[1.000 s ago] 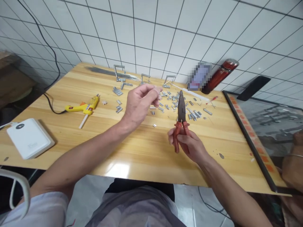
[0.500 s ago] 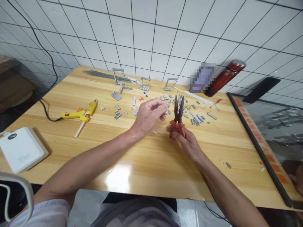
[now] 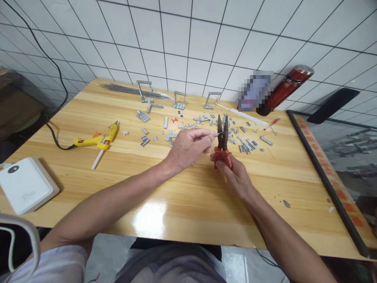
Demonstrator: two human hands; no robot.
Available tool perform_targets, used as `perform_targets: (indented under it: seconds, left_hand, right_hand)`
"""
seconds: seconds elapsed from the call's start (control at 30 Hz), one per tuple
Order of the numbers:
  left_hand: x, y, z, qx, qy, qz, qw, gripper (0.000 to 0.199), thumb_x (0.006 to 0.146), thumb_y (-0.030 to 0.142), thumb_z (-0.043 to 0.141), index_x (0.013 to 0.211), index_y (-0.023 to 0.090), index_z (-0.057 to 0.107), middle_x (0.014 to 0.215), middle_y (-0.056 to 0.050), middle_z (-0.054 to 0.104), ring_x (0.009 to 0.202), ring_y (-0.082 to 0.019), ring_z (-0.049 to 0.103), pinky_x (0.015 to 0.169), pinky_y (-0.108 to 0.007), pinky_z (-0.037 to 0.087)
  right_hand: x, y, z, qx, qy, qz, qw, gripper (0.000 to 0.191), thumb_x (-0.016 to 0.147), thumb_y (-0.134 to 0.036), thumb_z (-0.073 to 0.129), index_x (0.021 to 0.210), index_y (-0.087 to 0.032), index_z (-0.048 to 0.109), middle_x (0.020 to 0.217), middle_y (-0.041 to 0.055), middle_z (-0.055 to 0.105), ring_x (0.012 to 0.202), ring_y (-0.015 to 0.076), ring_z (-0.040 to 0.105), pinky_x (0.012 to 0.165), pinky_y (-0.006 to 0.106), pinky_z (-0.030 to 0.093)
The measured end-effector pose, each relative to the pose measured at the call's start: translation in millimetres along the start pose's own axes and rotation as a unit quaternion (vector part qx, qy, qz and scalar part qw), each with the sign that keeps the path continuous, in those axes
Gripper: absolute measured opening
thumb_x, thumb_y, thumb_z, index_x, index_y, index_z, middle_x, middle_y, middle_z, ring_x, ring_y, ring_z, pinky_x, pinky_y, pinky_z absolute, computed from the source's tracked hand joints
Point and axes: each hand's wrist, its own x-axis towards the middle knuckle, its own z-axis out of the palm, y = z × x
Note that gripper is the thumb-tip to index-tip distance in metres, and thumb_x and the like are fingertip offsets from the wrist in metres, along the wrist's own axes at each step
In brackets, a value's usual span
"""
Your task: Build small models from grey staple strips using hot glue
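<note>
Pinched fingers of my left hand (image 3: 191,147) hold a thin piece of wire (image 3: 216,135), which reaches between the jaws of the pliers. My right hand (image 3: 234,171) is wrapped round the red handles of the pliers (image 3: 223,147), whose dark jaws point up and stand slightly apart at the tips. Behind and around both hands lie many small grey metal-like strips (image 3: 247,146). Three small bracket-shaped frames (image 3: 179,100) stand along the back of the wooden table (image 3: 176,208). How my left fingertips grip the wire is too small to tell.
At the left lie a yellow glue gun (image 3: 107,137) and a white power bank (image 3: 28,184). A bundle of thin wires (image 3: 129,91) is at the back left. A red flask (image 3: 290,88) leans at the back right, near a dark-edged frame (image 3: 326,184).
The pliers' jaws and handles have come closer together. My left hand has moved slightly right, bringing the wire between the jaws. The view has shifted a little.
</note>
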Motion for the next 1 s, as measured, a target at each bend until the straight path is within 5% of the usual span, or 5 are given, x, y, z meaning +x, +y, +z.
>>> perform_targets:
  seconds: [0.33,1.0]
  left_hand:
    - [-4.8,6.3,1.6,0.085,-0.018,0.039,0.995,0.036,0.094,0.035,0.064,0.061,0.019,0.063,0.061,0.001,0.060,0.064,-0.013,0.054,0.066,-0.028,0.045]
    - [-1.9,1.8,1.2,0.043,-0.027,0.000,0.999,0.035,0.091,0.038,0.068,0.062,0.020,0.067,0.059,0.001,0.064,0.059,-0.013,0.058,0.067,-0.028,0.050]
  right_hand:
    - [-1.9,-0.1,1.5,0.018,-0.005,0.012,1.000,0.029,0.100,-0.044,0.057,0.117,-0.023,0.068,0.111,0.0071,0.070,0.092,0.0219,0.063,0.081,0.038,0.051]
    - [-4.5,8.1,4.2,-0.013,0.018,0.036,0.999,0.032,0.100,-0.049,0.058,0.116,-0.023,0.068,0.095,0.0055,0.070,0.081,0.0206,0.062,0.070,0.035,0.050]
